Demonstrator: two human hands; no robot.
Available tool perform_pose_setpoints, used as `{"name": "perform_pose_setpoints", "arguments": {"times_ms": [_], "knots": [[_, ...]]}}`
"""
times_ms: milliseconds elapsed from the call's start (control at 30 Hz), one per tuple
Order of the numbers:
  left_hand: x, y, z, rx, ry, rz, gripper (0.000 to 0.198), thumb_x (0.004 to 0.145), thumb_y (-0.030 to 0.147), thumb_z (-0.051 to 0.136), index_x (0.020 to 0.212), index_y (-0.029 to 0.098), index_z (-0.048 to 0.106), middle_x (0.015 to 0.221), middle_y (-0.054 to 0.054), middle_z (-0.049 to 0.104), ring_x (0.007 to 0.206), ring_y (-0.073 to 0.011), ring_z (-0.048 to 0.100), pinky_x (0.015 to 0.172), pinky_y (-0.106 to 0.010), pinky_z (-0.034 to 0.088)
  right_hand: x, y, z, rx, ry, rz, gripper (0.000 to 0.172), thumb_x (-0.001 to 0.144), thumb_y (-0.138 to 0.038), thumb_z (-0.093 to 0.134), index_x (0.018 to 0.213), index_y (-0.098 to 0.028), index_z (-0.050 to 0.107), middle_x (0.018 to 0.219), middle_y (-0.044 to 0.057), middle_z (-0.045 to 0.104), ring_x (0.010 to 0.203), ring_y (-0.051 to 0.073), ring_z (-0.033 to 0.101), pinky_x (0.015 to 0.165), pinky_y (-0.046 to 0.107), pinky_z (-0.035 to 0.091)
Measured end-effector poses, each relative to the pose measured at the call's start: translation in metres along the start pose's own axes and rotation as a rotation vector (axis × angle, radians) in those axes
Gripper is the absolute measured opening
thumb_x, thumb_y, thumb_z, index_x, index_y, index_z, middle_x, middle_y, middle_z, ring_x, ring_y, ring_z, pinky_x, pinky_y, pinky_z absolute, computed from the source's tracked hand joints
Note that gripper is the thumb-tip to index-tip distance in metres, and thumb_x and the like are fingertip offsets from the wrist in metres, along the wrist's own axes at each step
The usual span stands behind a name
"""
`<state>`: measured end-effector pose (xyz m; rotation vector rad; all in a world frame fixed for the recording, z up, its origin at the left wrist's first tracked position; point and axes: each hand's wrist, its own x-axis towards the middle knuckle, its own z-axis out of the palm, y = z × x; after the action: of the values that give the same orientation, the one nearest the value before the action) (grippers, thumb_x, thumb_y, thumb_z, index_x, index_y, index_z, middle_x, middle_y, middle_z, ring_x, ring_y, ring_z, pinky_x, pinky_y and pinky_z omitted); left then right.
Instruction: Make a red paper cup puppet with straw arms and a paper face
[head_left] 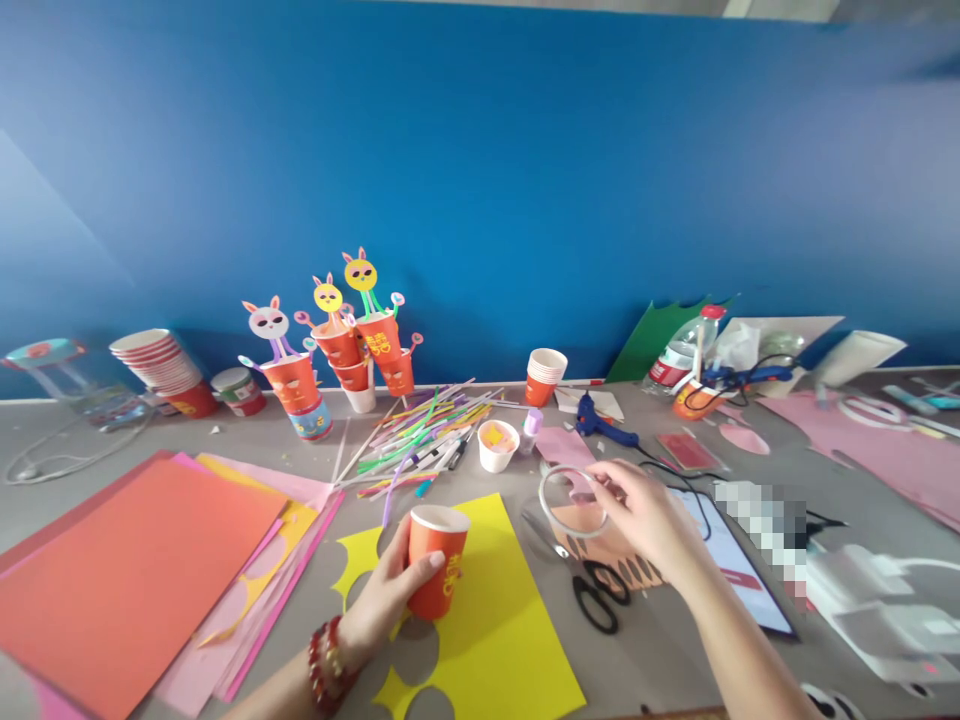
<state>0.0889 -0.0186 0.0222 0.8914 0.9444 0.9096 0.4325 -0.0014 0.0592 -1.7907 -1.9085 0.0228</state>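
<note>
My left hand (386,590) is wrapped round a red paper cup (433,570) with yellow lettering and a white rim, held upright above a yellow paper sheet (517,610) with round cut-outs. In my right hand (637,510), thumb and fingers pinch the edge of a thin whitish roll of tape (546,505), which hangs tilted over the table. Below it lie black-handled scissors (596,592) and a peach paper piece (600,545) with a scalloped edge.
Coloured sheets (142,560) are piled at left. Finished rabbit-faced cups (296,385) stand behind. Pipe cleaners and pens (427,430) lie mid-table, near a small white cup (497,447). A blue glue gun (604,425), a tablet (750,585) and a power strip (862,610) occupy the right.
</note>
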Motion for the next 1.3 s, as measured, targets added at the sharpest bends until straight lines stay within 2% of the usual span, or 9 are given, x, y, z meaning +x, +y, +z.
{"name": "perform_pose_setpoints", "arguments": {"times_ms": [233,333,467,567,867,1000,1100,1233,1300], "knots": [[0.001,0.001,-0.001,0.008,-0.032,-0.002,0.080,0.078,0.052,0.076,0.145,0.023,0.042,0.108,-0.010,0.068,0.088,-0.0266,0.071,0.077,-0.035,0.056,0.027,0.000,0.012,-0.173,0.064,-0.017,0.018,0.089,-0.027,0.051,0.094,-0.021,0.067,0.088,0.010,0.075,0.077,0.026,0.072,0.060,0.029,0.049],[0.003,-0.001,-0.006,0.048,-0.045,0.005,0.073,0.081,0.050,0.074,0.142,0.023,0.044,0.115,-0.012,0.066,0.094,-0.0268,0.070,0.079,-0.034,0.055,0.011,-0.008,0.010,-0.162,0.065,-0.026,0.023,0.093,-0.036,0.049,0.086,-0.021,0.066,0.086,0.011,0.074,0.080,0.028,0.071,0.065,0.032,0.049],[0.003,-0.002,-0.007,0.031,-0.038,-0.008,0.069,0.083,0.051,0.073,0.140,0.022,0.046,0.118,-0.012,0.066,0.098,-0.0272,0.069,0.079,-0.033,0.055,-0.030,-0.021,0.013,-0.074,-0.185,-0.075,0.018,0.092,-0.036,0.055,0.080,-0.025,0.061,0.074,0.003,0.072,0.063,0.021,0.069,0.053,0.026,0.044],[0.002,0.000,-0.003,-0.009,-0.023,-0.023,0.071,0.081,0.053,0.073,0.138,0.020,0.046,0.114,-0.013,0.067,0.089,-0.0259,0.071,0.073,-0.032,0.056,-0.050,-0.027,0.023,-0.169,-0.207,-0.134,0.012,0.087,-0.029,0.059,0.078,-0.023,0.059,0.076,0.005,0.071,0.069,0.024,0.070,0.056,0.028,0.046],[0.005,-0.001,-0.005,-0.122,-0.050,0.035,0.062,0.082,0.047,0.074,0.131,0.019,0.050,0.110,-0.014,0.069,0.085,-0.0253,0.072,0.072,-0.032,0.055,-0.039,-0.033,0.021,-0.185,-0.194,-0.073,0.010,0.080,-0.022,0.056,0.071,-0.022,0.059,0.068,0.003,0.070,0.060,0.021,0.067,0.051,0.026,0.038],[0.005,-0.003,-0.008,-0.227,-0.205,0.084,0.057,0.081,0.045,0.074,0.128,0.018,0.055,0.108,-0.014,0.069,0.085,-0.0258,0.070,0.073,-0.034,0.054,-0.030,-0.039,-0.001,0.025,-0.251,0.050,0.022,0.086,-0.037,0.056,0.070,-0.023,0.058,0.064,0.000,0.066,0.053,0.018,0.061,0.050,0.025,0.037],[0.001,0.002,-0.009,-0.246,-0.441,0.087,0.068,0.074,0.049,0.077,0.130,0.014,0.057,0.116,-0.018,0.066,0.099,-0.0325,0.067,0.080,-0.038,0.052,-0.020,-0.059,-0.011,0.342,-0.310,0.055,0.025,0.089,-0.040,0.055,0.072,-0.023,0.056,0.061,-0.002,0.060,0.054,0.015,0.056,0.052,0.023,0.040],[-0.005,0.013,-0.007,-0.109,-0.704,0.120,0.089,0.060,0.052,0.085,0.136,0.015,0.056,0.151,-0.019,0.041,0.135,-0.0428,0.040,0.104,-0.046,0.040,-0.007,-0.103,0.002,0.767,-0.301,0.067,0.028,0.093,-0.042,0.052,0.074,-0.022,0.053,0.064,-0.002,0.059,0.057,0.014,0.054,0.053,0.022,0.042],[-0.009,0.016,-0.006,-0.043,-0.722,0.122,0.085,0.059,0.048,0.087,0.132,0.015,0.060,0.148,-0.017,0.044,0.133,-0.0420,0.043,0.104,-0.045,0.040,-0.002,-0.124,0.015,0.934,-0.382,0.103,0.028,0.094,-0.045,0.053,0.079,-0.022,0.053,0.067,-0.001,0.062,0.057,0.014,0.056,0.052,0.021,0.044]]}}
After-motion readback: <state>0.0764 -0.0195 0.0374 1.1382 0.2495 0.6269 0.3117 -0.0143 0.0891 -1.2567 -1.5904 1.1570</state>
